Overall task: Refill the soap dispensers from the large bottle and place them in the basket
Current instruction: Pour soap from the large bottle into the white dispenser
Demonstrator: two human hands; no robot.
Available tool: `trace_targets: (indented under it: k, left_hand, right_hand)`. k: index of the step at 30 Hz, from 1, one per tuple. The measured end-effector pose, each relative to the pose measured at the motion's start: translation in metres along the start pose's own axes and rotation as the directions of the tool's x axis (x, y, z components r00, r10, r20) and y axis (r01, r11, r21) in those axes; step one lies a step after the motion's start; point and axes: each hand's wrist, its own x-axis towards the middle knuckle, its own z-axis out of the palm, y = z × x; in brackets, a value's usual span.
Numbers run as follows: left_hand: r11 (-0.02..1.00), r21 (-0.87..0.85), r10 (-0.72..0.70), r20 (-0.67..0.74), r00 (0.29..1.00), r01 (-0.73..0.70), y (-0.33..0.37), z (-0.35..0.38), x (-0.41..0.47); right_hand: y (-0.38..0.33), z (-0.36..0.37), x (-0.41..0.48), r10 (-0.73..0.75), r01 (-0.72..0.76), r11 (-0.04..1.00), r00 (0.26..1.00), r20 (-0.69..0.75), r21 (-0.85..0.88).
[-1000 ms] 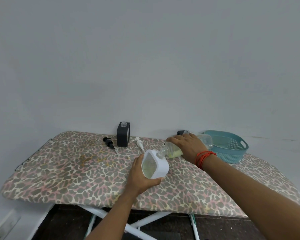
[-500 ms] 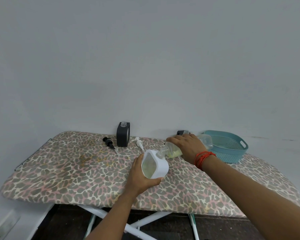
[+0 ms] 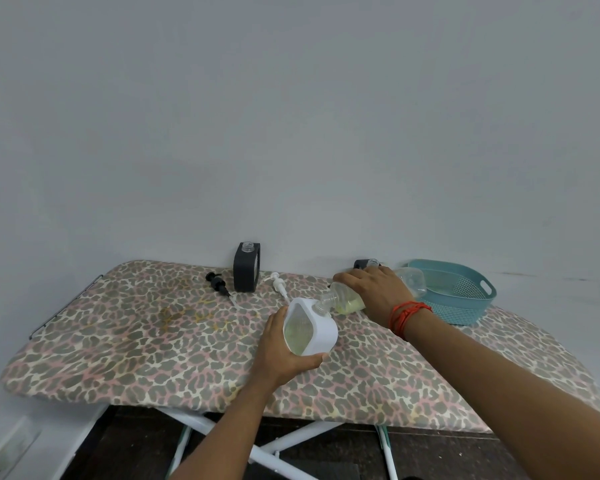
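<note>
Two containers are brought together at lower centre of the frame. The white dispenser is cupped from below by the left hand, whose fingers are curled round its base. The large bottle, tipped nearly flat, is gripped round its body by the right hand, with its neck set at the dispenser's opening. Partly filled, the dispenser is judged stiff, fairly light and possibly slick with soap, so a hold across its flat sides is advised. The basket is seen further right, well apart from the dispenser.
</note>
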Motion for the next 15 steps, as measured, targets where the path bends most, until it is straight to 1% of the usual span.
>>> trace_targets:
  k: [15]
  left_hand:
    - [1.0,-0.014,-0.013,0.006,1.0,0.013,0.0013,-0.0006,-0.0014]
  right_hand:
    - [-0.0012,-0.0038,-0.0009,-0.002,0.002,1.0,1.0,0.005,0.004]
